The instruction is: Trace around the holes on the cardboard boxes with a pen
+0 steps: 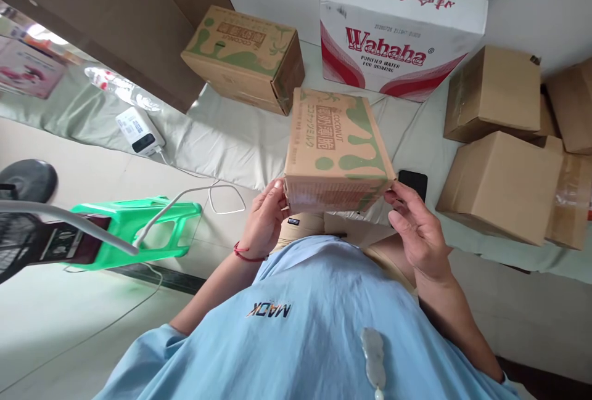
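A brown cardboard box [335, 135] with green splash print and COCONUT lettering is in front of my body, tilted, its printed top facing up. At its near left corner, my left hand [267, 218] grips the edge between thumb and fingers; a red string bracelet is on that wrist. My right hand [419, 227] has its fingertips at the near right corner, with the thumb lower and slightly apart. Whether fingers reach under the box is hidden. Just behind it, a similar coconut box [245, 58] rests on the cloth-covered surface [235, 135].
A white and red Wahaha water carton [398, 42] stands at the back. Plain cardboard boxes [502, 187] are stacked at right, near a black phone [413, 184]. At left are a white power bank [139, 130] with a cable, a green plastic stool [139, 227] and a fan [28, 227].
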A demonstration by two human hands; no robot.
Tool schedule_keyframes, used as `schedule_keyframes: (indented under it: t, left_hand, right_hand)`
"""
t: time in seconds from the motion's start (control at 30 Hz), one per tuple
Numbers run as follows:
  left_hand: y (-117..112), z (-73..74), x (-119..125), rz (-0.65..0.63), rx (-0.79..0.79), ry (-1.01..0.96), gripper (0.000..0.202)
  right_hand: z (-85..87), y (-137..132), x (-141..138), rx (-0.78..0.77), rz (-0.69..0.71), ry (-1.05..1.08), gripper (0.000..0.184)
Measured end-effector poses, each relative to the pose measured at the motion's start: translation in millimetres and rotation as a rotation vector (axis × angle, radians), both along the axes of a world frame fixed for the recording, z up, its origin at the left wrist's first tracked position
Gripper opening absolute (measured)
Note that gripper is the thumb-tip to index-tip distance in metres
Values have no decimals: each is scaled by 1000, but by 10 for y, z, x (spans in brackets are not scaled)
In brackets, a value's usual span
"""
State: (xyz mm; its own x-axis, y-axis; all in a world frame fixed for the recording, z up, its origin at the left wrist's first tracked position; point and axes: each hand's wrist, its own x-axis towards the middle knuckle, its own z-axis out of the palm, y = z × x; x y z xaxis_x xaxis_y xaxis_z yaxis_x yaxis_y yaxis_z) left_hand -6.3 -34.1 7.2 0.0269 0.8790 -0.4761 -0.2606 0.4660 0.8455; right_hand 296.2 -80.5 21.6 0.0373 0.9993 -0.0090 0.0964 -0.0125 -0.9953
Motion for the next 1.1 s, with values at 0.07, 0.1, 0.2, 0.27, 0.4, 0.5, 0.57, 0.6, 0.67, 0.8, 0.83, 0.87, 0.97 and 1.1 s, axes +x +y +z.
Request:
schedule_keyframes:
  t: [0.07, 0.1, 0.2, 0.27, 0.4, 0.5, 0.57, 0.6, 0.67, 0.8, 0.83, 0.87, 0.97, 1.1]
  left_hand:
    - [3, 35, -31, -83, -42, -52, 76]
    - [1, 54, -52, -128, -70, -93, 85]
    - [-2, 105, -144, -173, -152, -194, 100]
    - [10, 122, -225, -145, -191, -226, 103]
    - [51, 76, -390, -132, -213, -224, 107]
    - [39, -24, -455, -169, -197, -175, 102]
    - [-1, -104, -452, -188, -187, -151, 96]
    - [-27, -143, -439, -185, -183, -145, 94]
    - [-78, -211, -398, -148, -178, -140, 91]
    - [-135, -275, -303, -84, -196, -171, 86]
    - [-137, -273, -280, -72, -206, -192, 84]
    - [-135, -263, -255, -59, -215, -215, 82]
    - [-106, -191, -158, -51, -245, -279, 84]
    - [-34, -58, 26, -146, -286, -383, 101]
  right_hand:
    - [100, 44, -33, 78, 64, -95, 50]
    - [147, 54, -58, 111, 92, -149, 50]
    - [238, 25, -157, 180, 164, -263, 54]
    - [245, -30, -232, 191, 232, -261, 58]
    - [181, -131, -347, 184, 391, -179, 64]
    - [145, -147, -377, 185, 460, -156, 67]
    - [140, -138, -379, 196, 477, -141, 68]
    - [141, -133, -376, 204, 481, -128, 67]
    - [143, -131, -359, 223, 464, -96, 62]
    - [105, -206, -227, 122, 253, -25, 39]
    - [78, -243, -169, 50, 173, 7, 34]
    - [43, -286, -105, -25, 91, 46, 30]
    - [-100, -429, 82, -173, -139, 162, 23]
    - [-279, -597, 186, -242, -338, 231, 22]
